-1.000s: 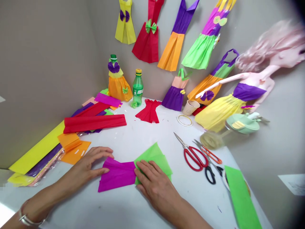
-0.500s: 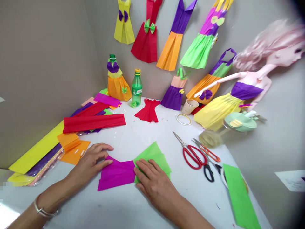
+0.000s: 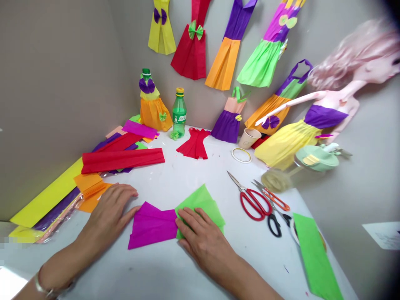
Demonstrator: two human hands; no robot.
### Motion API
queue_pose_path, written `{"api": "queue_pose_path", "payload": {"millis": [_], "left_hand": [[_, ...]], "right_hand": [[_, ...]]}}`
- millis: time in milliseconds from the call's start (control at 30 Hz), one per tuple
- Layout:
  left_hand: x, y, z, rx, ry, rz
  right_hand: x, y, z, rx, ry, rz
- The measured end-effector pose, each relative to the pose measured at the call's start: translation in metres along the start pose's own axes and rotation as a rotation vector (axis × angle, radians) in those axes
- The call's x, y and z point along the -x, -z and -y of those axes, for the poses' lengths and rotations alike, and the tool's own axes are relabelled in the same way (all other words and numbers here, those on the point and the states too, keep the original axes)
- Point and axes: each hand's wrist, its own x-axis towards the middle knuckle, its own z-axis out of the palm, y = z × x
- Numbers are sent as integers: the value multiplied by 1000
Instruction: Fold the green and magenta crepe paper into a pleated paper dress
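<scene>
On the white table lies a magenta paper piece (image 3: 153, 227), narrow at its right end and flared at the left. Its narrow end meets a light green paper piece (image 3: 203, 204) that fans out to the right. My right hand (image 3: 201, 233) lies flat over the green paper, fingertips by the joint between the two colours. My left hand (image 3: 111, 212) is off the paper, fingers stretched and a little apart, its thumb close to the magenta piece's upper left corner. Nothing is held in it. Part of the green paper is hidden under my right hand.
Red-handled scissors (image 3: 255, 204) and orange-and-black scissors (image 3: 275, 200) lie right, near a green strip (image 3: 315, 254). Orange paper (image 3: 90, 187) and a red strip (image 3: 125, 160) lie left. Behind stand a green bottle (image 3: 179, 114), a paper cup (image 3: 249, 138) and a doll (image 3: 328, 114).
My left hand has moved left, away from the magenta paper's edge, and now covers some of the orange paper. My right hand stays on the green paper.
</scene>
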Motion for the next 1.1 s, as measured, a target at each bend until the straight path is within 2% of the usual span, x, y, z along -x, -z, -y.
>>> {"api": "queue_pose_path", "payload": {"millis": [100, 200, 300, 467, 667, 933, 1000, 1100], "left_hand": [[20, -5, -33, -47, -157, 33], [39, -21, -68, -96, -327, 131], [48, -38, -84, -113, -421, 133], [51, -45, -79, -196, -390, 121], [54, -30, -66, -326, -355, 77], [56, -7, -31, -416, -313, 22], [54, -5, -33, -408, -317, 24], [50, -11, -51, -362, -371, 30]], "right_hand": [[-1, 2, 0, 6, 4, 9], [-1, 3, 1, 12, 2, 34], [-1, 3, 1, 19, 7, 34], [0, -1, 0, 40, 18, 13], [0, 0, 1, 46, 9, -9], [0, -1, 1, 41, 12, -9], [1, -3, 1, 36, 11, -25], [2, -6, 1, 37, 15, -46]]}}
